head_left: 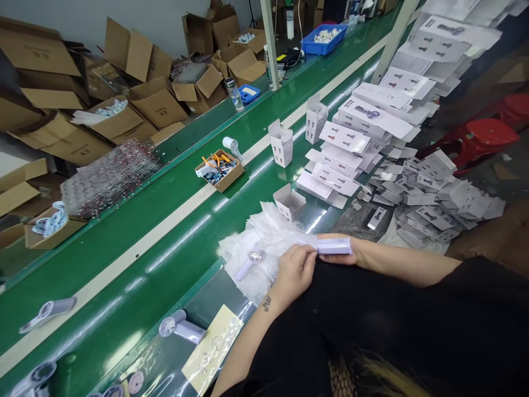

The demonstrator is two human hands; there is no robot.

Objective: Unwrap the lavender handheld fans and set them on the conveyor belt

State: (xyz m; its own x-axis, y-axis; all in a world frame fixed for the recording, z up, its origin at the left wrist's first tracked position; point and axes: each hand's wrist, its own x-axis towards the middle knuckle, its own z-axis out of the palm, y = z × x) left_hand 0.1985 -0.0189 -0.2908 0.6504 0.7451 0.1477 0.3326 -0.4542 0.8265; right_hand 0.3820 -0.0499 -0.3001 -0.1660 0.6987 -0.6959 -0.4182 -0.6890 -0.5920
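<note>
A lavender handheld fan point(334, 246) lies across the fingers of my right hand point(345, 258), with its handle toward my forearm. My left hand point(295, 270), its fingers curled in, is closed at the other end of the fan, where the fan's head is hidden. A pile of clear plastic bags point(264, 231) lies just beyond my left hand. On that pile rests a small lavender fan point(250, 263) with a spoked round head. An open white box point(289, 203) stands just behind the bags.
White printed boxes point(343, 143) are stacked at the right, with more in a heap point(438, 198) below. Two upright boxes point(281, 144) stand on the green conveyor point(165, 286). Several lavender fans point(182, 326) lie at left, near a handwritten card point(212, 347). A carton of parts point(221, 170) sits mid-belt.
</note>
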